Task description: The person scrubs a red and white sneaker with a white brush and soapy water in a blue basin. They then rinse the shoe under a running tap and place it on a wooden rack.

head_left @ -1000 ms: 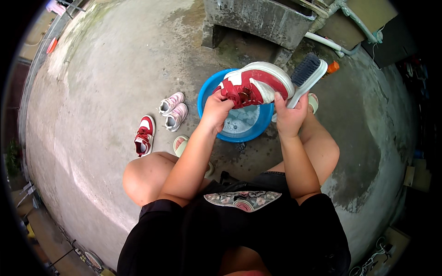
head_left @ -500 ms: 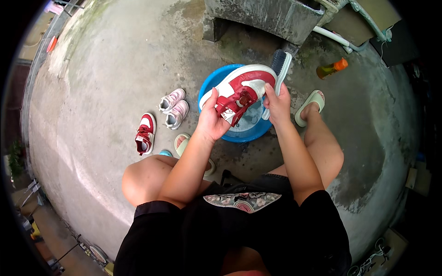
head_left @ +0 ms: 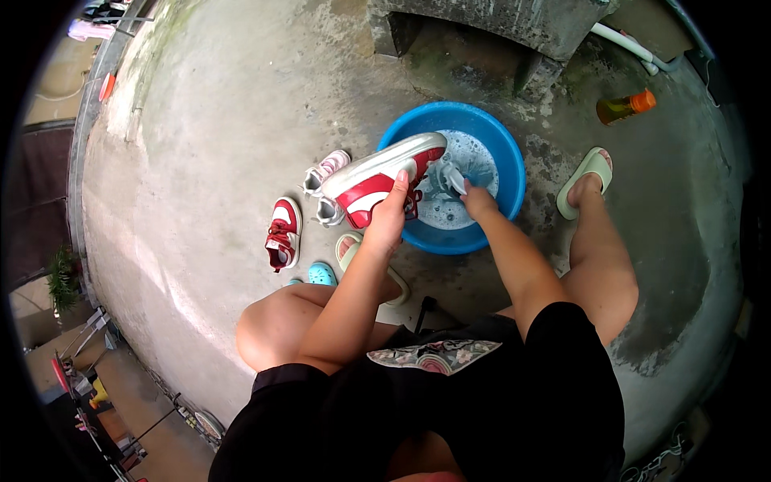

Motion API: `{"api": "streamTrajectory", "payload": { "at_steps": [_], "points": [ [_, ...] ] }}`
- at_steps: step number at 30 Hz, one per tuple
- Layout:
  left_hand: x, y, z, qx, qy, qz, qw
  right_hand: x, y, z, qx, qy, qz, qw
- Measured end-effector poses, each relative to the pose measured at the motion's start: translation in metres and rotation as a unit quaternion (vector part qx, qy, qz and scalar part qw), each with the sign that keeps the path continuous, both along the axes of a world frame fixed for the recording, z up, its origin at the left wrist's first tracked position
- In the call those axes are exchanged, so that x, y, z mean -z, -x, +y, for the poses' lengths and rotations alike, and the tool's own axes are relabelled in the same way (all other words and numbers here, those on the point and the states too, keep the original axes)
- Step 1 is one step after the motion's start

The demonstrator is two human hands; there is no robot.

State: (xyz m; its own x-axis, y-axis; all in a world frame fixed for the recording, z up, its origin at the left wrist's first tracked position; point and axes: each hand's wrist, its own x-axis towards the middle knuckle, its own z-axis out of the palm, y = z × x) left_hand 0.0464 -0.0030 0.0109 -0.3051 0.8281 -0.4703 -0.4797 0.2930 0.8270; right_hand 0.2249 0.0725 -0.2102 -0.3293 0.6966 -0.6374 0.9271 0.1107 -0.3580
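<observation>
My left hand (head_left: 389, 217) is closed around a red and white sneaker (head_left: 377, 178). The shoe is tilted, its pale sole up and away from me, over the left side of a blue basin (head_left: 516, 173). Foamy water (head_left: 470, 150) fills the basin's bottom. My right hand (head_left: 479, 202) reaches inside the basin, closed on the white handle of a scrub brush (head_left: 454, 178). The brush's head is smeared and partly lost in the suds, so its bristles cannot be made out.
To the left on the concrete stand another red and white sneaker (head_left: 283, 233), a pair of pinkish shoes (head_left: 330, 169) and turquoise clogs (head_left: 322, 274). An orange-capped bottle (head_left: 625, 107) lies at right. A concrete block (head_left: 490, 20) and white pipe (head_left: 625, 40) are beyond the basin.
The brush has left the shoe's side and gone down into the basin's water with my right hand. My left hand has shifted the sneaker left and turned its sole more upward.
</observation>
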Motion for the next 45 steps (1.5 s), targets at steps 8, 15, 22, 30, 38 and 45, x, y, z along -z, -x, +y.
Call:
{"api": "streamTrajectory", "payload": {
  "at_steps": [8,15,22,30,38,45],
  "points": [
    [0.009,-0.001,0.007,-0.004,0.070,0.016,0.997,-0.013,-0.006,-0.003,0.101,-0.022,0.061,0.993],
    [0.028,-0.002,0.011,0.004,0.102,-0.032,0.994,-0.197,0.043,-0.057,0.149,-0.167,0.398,0.890],
    [0.034,-0.030,0.006,0.068,-0.027,0.100,0.992,-0.179,0.019,0.008,0.229,-0.189,0.286,0.911],
    [0.039,-0.024,0.001,0.063,0.009,0.002,0.998,-0.191,0.017,-0.012,0.240,-0.172,0.358,0.886],
    [0.006,-0.016,0.010,-0.061,-0.046,-0.208,0.975,-0.228,0.034,-0.074,0.147,-0.176,0.309,0.923],
    [-0.002,-0.026,0.009,-0.042,-0.059,-0.226,0.972,-0.189,0.011,0.011,0.244,-0.241,0.169,0.924]
  ]
}}
